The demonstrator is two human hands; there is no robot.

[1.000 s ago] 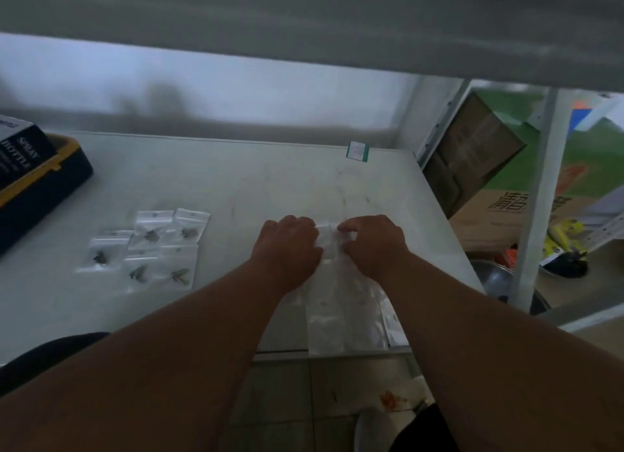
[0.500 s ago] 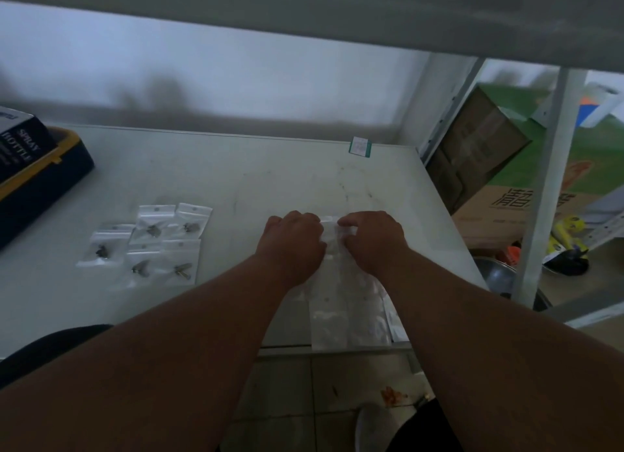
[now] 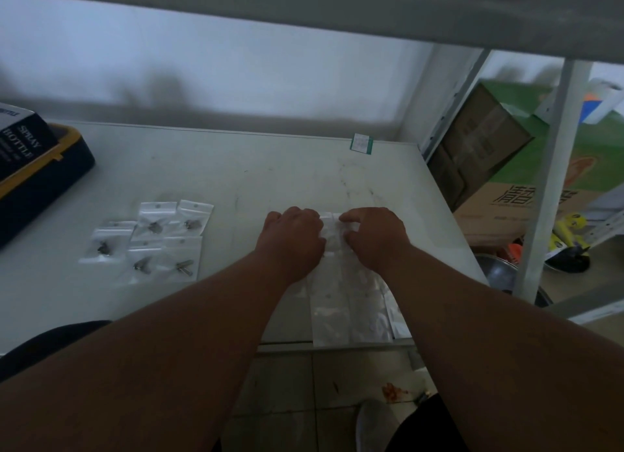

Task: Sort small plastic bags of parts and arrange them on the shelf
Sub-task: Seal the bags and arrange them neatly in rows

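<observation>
While parts bags (image 3: 152,239) lie left, both hands pinch clear bag (image 3: 332,230).

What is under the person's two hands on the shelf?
A pile of clear plastic bags lies under the left hand and right hand, reaching back to the shelf edge. Both hands hold its top end. The hands cover whatever is beneath them.

- Our left hand (image 3: 293,240) and right hand (image 3: 374,237) cover most of the bag (image 3: 332,235) between them; we cannot tell what it holds.
- The box (image 3: 20,144) is cut off at the left edge.
- The parts in the five bags (image 3: 148,240) are too small to tell.
</observation>
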